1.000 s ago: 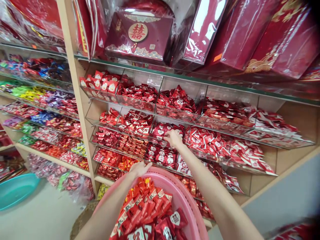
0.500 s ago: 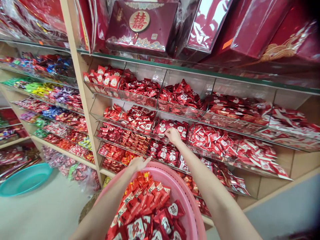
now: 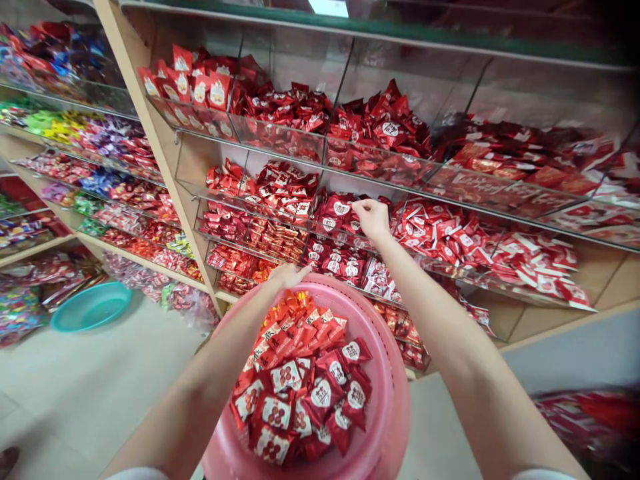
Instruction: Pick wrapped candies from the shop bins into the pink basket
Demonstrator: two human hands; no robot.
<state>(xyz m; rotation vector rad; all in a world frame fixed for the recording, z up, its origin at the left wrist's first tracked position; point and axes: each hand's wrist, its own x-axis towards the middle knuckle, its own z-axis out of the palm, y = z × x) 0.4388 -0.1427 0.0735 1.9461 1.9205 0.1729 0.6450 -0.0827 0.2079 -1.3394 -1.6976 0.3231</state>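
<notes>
The left hand [image 3: 287,275] grips the rim of a pink basket [image 3: 385,413] heaped with red candy packets [image 3: 305,380], while the right hand [image 3: 371,217] pinches dark-red heart-label candies [image 3: 336,212] in a clear shelf bin [image 3: 345,237].

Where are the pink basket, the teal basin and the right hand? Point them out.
pink basket [image 3: 387,373], head view, bare inner wall at its right rim.
teal basin [image 3: 91,306], head view, middle of its bowl.
right hand [image 3: 371,217], head view, back of the hand.

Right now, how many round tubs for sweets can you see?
2. A pink basket, held at its far rim by the left hand, and a teal basin on the floor left. Others may be hidden.
</notes>
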